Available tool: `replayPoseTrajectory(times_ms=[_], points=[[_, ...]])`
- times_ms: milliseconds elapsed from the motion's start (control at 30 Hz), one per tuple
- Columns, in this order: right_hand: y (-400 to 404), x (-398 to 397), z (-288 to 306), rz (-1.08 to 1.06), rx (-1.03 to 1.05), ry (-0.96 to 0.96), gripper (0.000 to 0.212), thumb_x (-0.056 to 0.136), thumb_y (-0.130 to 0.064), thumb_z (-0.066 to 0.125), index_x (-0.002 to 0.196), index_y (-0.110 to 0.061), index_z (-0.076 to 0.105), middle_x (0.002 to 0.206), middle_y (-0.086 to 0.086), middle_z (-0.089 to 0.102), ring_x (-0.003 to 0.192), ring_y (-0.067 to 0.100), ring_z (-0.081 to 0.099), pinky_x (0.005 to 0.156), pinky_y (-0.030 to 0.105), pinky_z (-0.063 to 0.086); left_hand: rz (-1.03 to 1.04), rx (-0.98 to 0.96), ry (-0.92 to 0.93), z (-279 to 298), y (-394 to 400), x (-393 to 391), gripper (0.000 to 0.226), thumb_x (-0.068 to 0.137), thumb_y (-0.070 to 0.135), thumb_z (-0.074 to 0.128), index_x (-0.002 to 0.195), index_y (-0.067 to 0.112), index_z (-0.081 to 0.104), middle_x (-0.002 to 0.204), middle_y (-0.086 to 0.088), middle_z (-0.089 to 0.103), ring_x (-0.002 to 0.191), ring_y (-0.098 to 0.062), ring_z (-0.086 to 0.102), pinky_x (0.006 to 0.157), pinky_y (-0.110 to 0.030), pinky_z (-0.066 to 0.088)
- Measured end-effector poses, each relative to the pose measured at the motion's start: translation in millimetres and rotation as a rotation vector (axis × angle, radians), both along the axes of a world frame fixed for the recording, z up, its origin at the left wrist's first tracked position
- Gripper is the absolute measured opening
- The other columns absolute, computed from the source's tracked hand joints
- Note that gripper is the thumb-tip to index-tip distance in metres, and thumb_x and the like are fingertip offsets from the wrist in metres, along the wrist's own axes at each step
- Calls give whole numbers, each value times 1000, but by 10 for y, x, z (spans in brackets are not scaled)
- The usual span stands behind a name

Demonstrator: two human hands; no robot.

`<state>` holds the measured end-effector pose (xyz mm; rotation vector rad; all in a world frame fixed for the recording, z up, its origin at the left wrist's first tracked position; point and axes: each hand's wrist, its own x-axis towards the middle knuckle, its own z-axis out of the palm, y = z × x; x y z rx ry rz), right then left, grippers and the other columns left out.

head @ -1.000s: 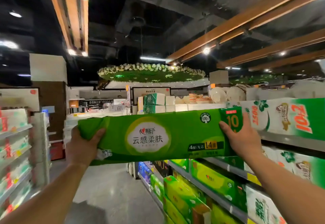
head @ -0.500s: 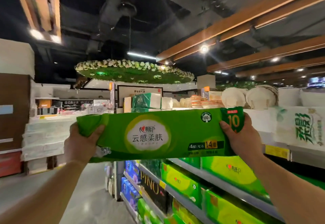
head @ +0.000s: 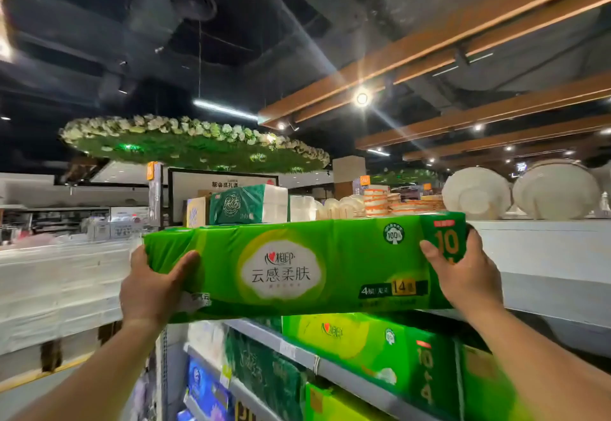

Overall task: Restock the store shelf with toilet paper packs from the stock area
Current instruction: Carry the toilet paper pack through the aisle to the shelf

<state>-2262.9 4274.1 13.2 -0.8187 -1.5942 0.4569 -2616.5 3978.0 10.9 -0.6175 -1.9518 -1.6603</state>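
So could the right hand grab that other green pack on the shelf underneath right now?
Probably not yet. The right hand is gripping one end of the long green pack, which hangs in front of and above the shelved green pack; it would have to let go first.

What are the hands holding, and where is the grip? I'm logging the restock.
The long green toilet paper pack, one end in the left hand, the other in the right hand.
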Motion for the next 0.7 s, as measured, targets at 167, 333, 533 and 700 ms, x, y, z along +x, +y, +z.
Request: replayPoseTrajectory(times_ms=[167, 333, 533, 700], points=[[740, -1177, 74, -33, -62, -31, 77, 77, -78, 51, 127, -20, 42, 113, 12, 65, 96, 36, 61, 74, 40, 45, -37, -6, -1, 180, 760, -1193, 77, 68, 76, 69, 117, 21, 47, 98, -7, 60, 87, -31, 58, 78, -45, 48], [1275, -1887, 253, -166, -30, -33, 92, 70, -84, 43, 135, -19, 40, 111, 13, 65, 96, 38, 60, 75, 42, 44, -130, 15, 23, 317, 1680, -2188, 81, 74, 67, 76, 129, 14, 50, 103, -12, 64, 93, -35, 62, 81, -46, 47], [1660, -2131, 245, -407, -19, 5, 89, 68, -85, 43, 132, -24, 42, 107, 12, 66, 97, 40, 61, 78, 44, 46, -367, -39, 8, 309, 3086, -3003, 92, 67, 81, 63, 134, 20, 42, 110, -10, 63, 100, -36, 62, 91, -51, 50], [1796, -2201, 163, -593, -95, 17, 99, 65, -88, 42, 143, -27, 34, 118, 17, 66, 106, 44, 59, 87, 49, 49, -530, -99, 14, 323, 4019, -3221, 91, 68, 80, 62, 132, 18, 44, 104, -10, 64, 102, -41, 64, 86, -50, 50]])
